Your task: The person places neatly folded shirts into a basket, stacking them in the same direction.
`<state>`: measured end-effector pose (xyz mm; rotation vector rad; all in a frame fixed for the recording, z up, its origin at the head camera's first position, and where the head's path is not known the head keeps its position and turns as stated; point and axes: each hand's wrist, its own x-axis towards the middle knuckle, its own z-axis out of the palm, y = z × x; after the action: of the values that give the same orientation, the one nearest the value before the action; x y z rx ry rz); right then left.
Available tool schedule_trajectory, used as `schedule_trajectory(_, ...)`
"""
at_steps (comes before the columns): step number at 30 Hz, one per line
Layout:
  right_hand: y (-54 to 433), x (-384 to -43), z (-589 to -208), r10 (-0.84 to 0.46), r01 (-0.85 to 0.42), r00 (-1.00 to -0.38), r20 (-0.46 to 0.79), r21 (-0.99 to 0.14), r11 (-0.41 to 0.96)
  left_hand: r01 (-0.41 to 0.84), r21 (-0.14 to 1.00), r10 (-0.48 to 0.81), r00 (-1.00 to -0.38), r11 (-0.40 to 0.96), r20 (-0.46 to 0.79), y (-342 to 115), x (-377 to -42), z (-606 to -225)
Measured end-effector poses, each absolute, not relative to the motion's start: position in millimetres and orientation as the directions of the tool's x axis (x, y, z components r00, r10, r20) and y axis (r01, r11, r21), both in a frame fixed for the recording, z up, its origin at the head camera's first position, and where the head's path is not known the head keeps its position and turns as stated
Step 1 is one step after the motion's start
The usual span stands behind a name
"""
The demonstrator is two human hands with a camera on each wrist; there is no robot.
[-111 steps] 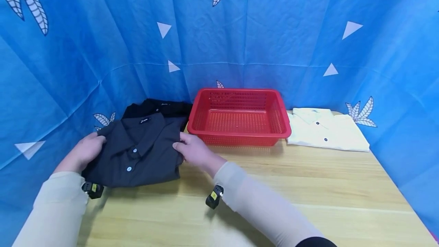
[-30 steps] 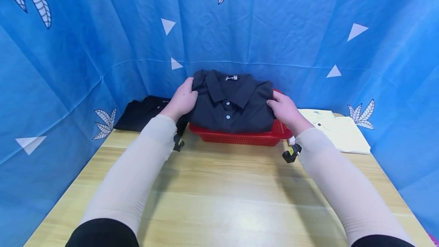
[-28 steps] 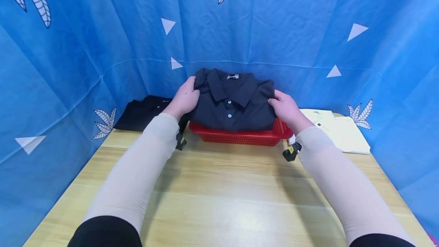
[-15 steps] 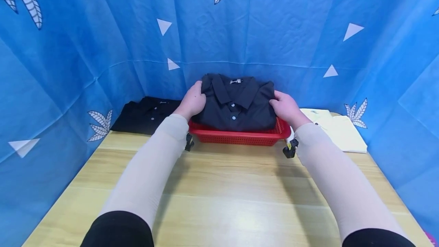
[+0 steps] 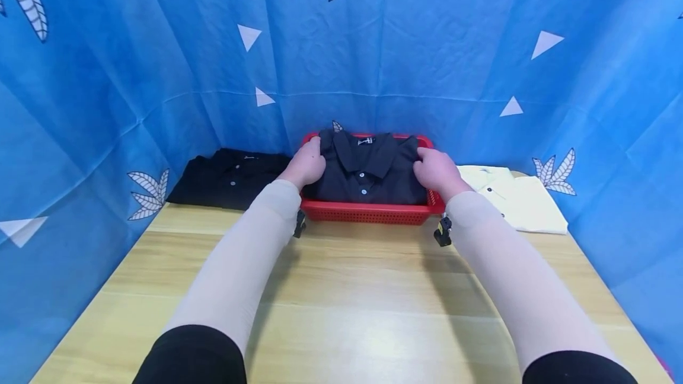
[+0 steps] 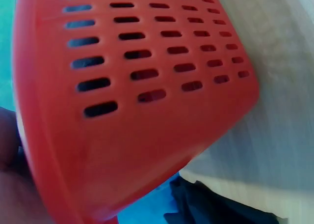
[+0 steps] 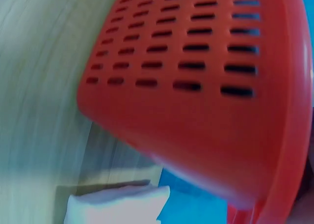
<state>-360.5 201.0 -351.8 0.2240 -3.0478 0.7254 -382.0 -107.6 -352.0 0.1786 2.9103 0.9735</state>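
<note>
A folded dark grey shirt (image 5: 368, 178) with a collar and pale buttons lies in the red plastic basket (image 5: 368, 213), collar toward the back. My left hand (image 5: 308, 163) grips its left side, at the basket's left rim. At the opposite side my right hand (image 5: 436, 169) holds the shirt's right edge, thumb toward the collar. Both hands' fingertips are hidden down inside the basket. Each wrist view is mostly filled by the slotted basket wall (image 6: 162, 116), with only a bit of hand at the edge.
Left of the basket, a folded black shirt (image 5: 229, 179) lies on the wooden table (image 5: 352, 289). A folded cream shirt (image 5: 525, 203) lies to the right, partly behind the right forearm. The blue patterned curtain (image 5: 373, 52) hangs close behind and along both sides.
The dark grey shirt was lifted off the black shirt at left and carried right over the basket. Over the last second both hands lowered it into the basket, exposing the rim.
</note>
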Motion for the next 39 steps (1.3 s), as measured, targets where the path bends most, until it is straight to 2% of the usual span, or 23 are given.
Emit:
schedule_trajectory(8, 181.5, -358.8, -362.6, -0.107, -0.112, -0.994, 0.033, -0.269, 0.957, 0.037, 0.507, 0.094, -0.992, 0.861, -0.087, -101.5, -380.0, -361.2)
schedule_trajectory(17, 179.6, -360.9, -374.0, -0.09, -0.099, -0.994, 0.058, -0.192, 0.976, -0.008, 0.404, 0.056, -0.988, 0.915, -0.147, -94.3, -379.0, -366.3)
schedule_trajectory(24, 178.5, -358.2, -377.1, -0.076, -0.08, -0.997, 0.034, -0.158, 0.984, 0.075, 0.308, 0.118, -0.985, 0.948, -0.124, -94.9, -376.4, -371.6)
schedule_trajectory(32, 175.5, -351.8, -381.2, -0.145, -0.156, -0.985, 0.088, -0.135, 0.978, 0.176, 0.279, 0.186, -0.983, 0.944, -0.011, -105.6, -365.9, -375.4)
schedule_trajectory(39, 174.6, -343.1, -374.6, -0.172, -0.202, -0.968, 0.182, -0.163, 0.966, 0.269, 0.277, 0.259, -0.963, 0.923, 0.072, -121.7, -358.1, -370.1)
